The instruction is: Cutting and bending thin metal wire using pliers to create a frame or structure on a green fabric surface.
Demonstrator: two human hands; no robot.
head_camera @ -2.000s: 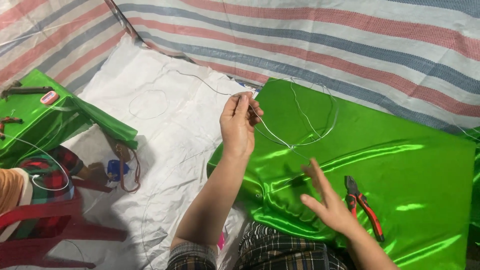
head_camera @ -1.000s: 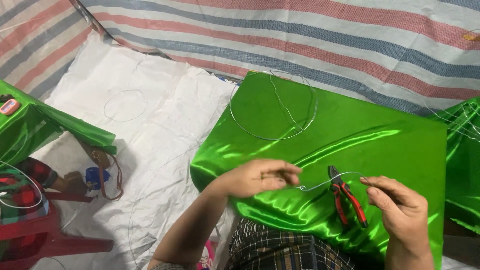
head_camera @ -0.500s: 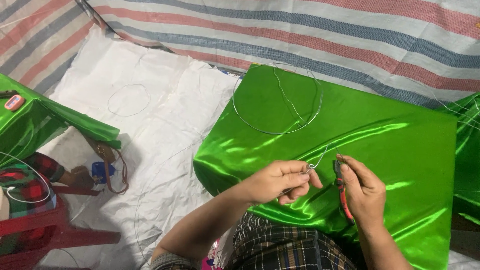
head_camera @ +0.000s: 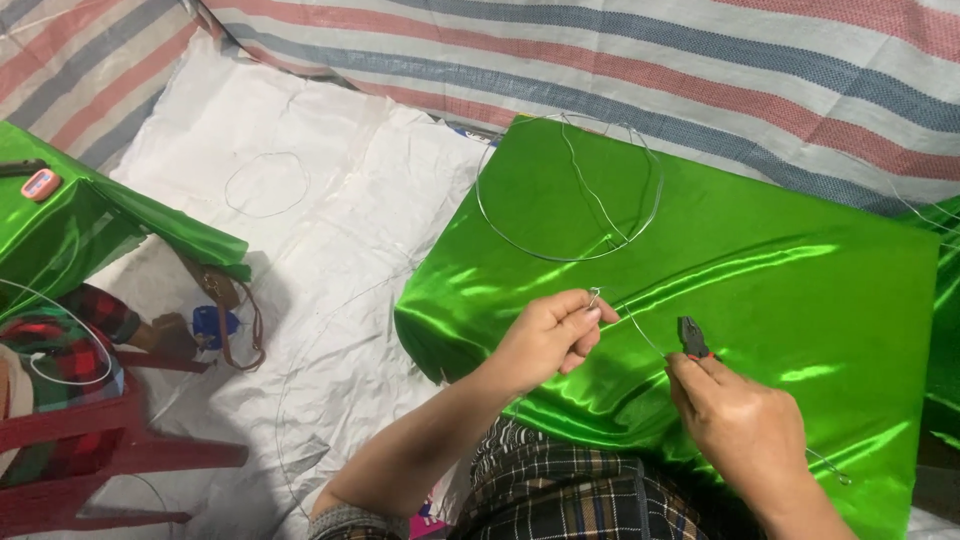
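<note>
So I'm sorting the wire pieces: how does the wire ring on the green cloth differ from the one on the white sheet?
The ring on the green cloth is larger than the ring on the white sheet. It has a wire strand running across it and on toward the left hand; the white-sheet ring is bare and lies apart from both hands. It shows clearly against the green; the other is faint. Both are thin, roundish and lie flat.

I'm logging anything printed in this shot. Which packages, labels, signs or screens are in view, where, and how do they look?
Small case: far left, on green satin; rounded oblong, orange-red with pale face; possibly labelled, too small to tell.
No signs or screens.
</note>
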